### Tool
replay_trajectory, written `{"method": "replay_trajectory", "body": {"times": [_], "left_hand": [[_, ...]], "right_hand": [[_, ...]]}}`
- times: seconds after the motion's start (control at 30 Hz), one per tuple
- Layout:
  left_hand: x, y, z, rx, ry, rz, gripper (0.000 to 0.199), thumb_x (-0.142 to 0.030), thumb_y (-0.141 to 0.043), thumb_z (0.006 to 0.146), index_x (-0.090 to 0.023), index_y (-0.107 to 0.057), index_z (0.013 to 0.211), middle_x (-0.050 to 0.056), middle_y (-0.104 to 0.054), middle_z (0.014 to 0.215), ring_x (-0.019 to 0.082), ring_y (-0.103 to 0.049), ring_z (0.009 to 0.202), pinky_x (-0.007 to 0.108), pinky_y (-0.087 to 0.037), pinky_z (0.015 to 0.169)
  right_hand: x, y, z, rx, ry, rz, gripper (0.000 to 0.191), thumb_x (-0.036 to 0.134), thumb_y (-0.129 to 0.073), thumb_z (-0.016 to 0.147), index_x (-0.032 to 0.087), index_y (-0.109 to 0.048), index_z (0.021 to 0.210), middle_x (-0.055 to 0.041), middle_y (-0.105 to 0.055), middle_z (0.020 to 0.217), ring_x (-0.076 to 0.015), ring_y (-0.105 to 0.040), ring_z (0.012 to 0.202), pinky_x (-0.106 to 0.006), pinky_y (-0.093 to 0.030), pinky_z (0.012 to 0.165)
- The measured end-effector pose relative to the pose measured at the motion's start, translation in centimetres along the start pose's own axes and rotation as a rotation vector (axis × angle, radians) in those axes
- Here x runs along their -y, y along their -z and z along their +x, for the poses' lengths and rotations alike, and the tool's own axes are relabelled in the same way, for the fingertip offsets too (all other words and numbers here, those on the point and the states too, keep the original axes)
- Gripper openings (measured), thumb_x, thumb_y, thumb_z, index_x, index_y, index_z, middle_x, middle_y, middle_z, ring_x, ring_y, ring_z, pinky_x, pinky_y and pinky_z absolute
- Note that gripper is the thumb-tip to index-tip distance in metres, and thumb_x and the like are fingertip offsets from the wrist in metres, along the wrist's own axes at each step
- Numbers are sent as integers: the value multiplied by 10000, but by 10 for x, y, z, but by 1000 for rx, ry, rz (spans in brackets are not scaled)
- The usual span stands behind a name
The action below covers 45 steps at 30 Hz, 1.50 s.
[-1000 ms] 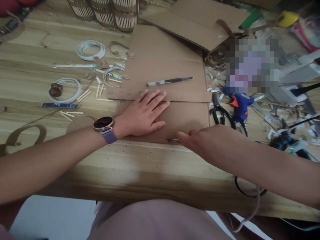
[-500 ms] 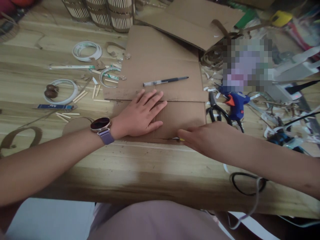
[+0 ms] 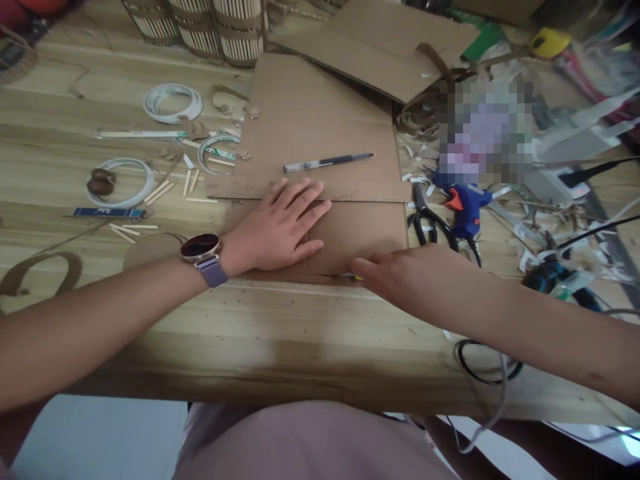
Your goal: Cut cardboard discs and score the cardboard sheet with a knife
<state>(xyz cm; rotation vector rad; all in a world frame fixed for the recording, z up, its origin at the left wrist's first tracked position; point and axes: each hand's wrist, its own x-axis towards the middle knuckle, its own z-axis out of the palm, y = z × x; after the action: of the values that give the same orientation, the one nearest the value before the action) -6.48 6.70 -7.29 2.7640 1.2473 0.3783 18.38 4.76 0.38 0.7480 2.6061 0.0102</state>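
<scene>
My left hand [image 3: 280, 230] lies flat with its fingers spread on a sheet of brown cardboard [image 3: 367, 230], across a cardboard strip at the fingertips. At the sheet's near edge, my right hand [image 3: 395, 270] is closed around what looks like a utility knife [image 3: 359, 277]. Only a bit of its yellow body and a shiny tip show; the fingers hide the remainder. The tip meets a thin slit that runs along the near edge of the cardboard. A black-and-clear pen [image 3: 327, 163] rests on the cardboard beyond my left hand.
Rolls of white tape [image 3: 173, 103] and short wooden sticks [image 3: 160, 193] lie to the left. Pliers [image 3: 425, 210], a blue glue gun [image 3: 467, 210], cables and paper scraps crowd the right. More cardboard [image 3: 385, 47] and a slatted stick piece [image 3: 195, 30] are at the back.
The view has shifted slightly. My left hand stays pressed on the cardboard, and my right hand keeps its grip at the near edge with hardly any visible movement along the slit.
</scene>
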Motion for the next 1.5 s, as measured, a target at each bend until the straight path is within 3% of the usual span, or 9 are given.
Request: {"method": "replay_trajectory", "body": {"times": [0.13, 0.4, 0.8, 1.03, 1.33, 1.5], "left_hand": [[1, -2, 0, -6, 3, -1, 633, -484, -481, 1007, -127, -455, 1530, 222, -354, 1647, 392, -299, 1530, 629, -196, 1242], [2, -2, -1, -19, -9, -10, 638, -488, -486, 1005, -137, -453, 1537, 222, -360, 1643, 395, -308, 1527, 637, -204, 1238], [3, 2, -2, 3, -11, -4, 640, -465, -518, 997, -169, -428, 1558, 202, -361, 1648, 389, -310, 1530, 642, -217, 1238], [2, 3, -2, 22, -7, -1, 633, -481, -473, 1012, -147, -439, 1549, 216, -349, 1650, 394, -296, 1535, 647, -213, 1236], [3, 2, -2, 30, -10, 33, 638, -517, -433, 1024, -163, -421, 1555, 200, -340, 1660, 377, -288, 1542, 622, -206, 1245], [3, 2, -2, 40, -19, 47, 653, -516, -403, 1037, -111, -423, 1549, 226, -329, 1657, 393, -278, 1542, 624, -204, 1244]], "right_hand": [[12, 14, 1, 87, -48, -69, 268, -6, -513, 844, 210, -634, 947, -8, -675, 673, -164, -656, 580, -287, -145, 462], [22, 27, 7, 162, -56, -101, 319, 39, -622, 802, 206, -679, 1068, -49, -742, 737, -194, -685, 634, -264, -327, 525], [11, 18, 1, 81, -74, -40, 248, -8, -606, 803, 216, -655, 897, 5, -651, 612, -150, -616, 517, -273, -175, 479], [1, 3, -6, 102, -58, -32, 278, -24, -593, 781, 208, -629, 931, 16, -662, 652, -144, -626, 521, -270, -156, 473], [-2, 3, -6, 136, -25, -17, 356, -52, -559, 769, 216, -623, 994, 7, -688, 672, -174, -659, 555, -276, -151, 469], [-7, 1, -9, 213, -65, -17, 415, -50, -529, 776, 228, -641, 1063, 3, -694, 679, -185, -667, 560, -277, -146, 464]]}}
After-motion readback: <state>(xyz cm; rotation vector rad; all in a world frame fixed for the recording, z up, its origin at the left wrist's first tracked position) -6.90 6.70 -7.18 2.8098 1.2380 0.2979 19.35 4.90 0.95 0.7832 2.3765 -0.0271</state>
